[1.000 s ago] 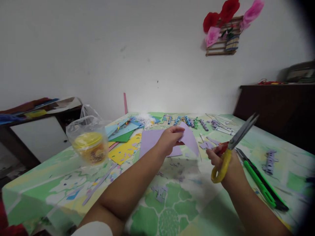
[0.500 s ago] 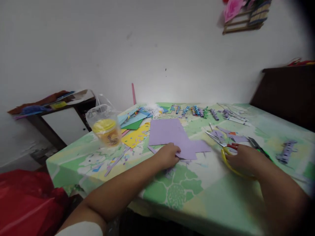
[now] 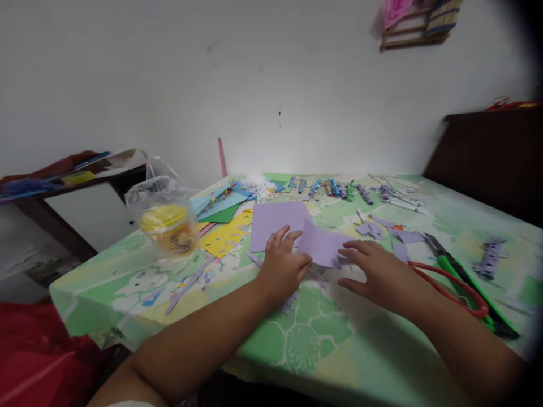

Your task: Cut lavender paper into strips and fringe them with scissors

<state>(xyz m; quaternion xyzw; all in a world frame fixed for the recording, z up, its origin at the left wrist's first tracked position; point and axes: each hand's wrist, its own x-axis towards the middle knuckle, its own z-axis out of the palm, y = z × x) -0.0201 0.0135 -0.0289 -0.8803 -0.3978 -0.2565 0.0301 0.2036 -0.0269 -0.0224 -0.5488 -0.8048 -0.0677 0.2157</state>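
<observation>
A smaller purple paper piece (image 3: 323, 244), slightly curved, is between my two hands. My left hand (image 3: 283, 263) is at its left edge, thumb and fingers parted around the paper's lower left corner. At the right edge, my right hand (image 3: 373, 271) has its fingers spread, the fingertips touching or very near the paper. Behind them lies a larger purple sheet (image 3: 278, 223) flat on the cloth. Red-handled scissors (image 3: 460, 288) rest beside a green and black cutter (image 3: 462, 277), partly behind my right forearm.
A patterned cloth covers the table (image 3: 365, 345). At left stands a yellow-lidded tub (image 3: 169, 226) in a clear bag, near coloured sheets (image 3: 227, 234). Curled paper rolls (image 3: 335, 188) line the back; a purple roll (image 3: 491, 258) lies at right, purple scraps (image 3: 371, 229) nearer the middle.
My right hand has let go of the scissors, now lying at right, and moved left to the smaller purple piece. That piece is lifted and curved. My left hand has opened. The view has shifted slightly.
</observation>
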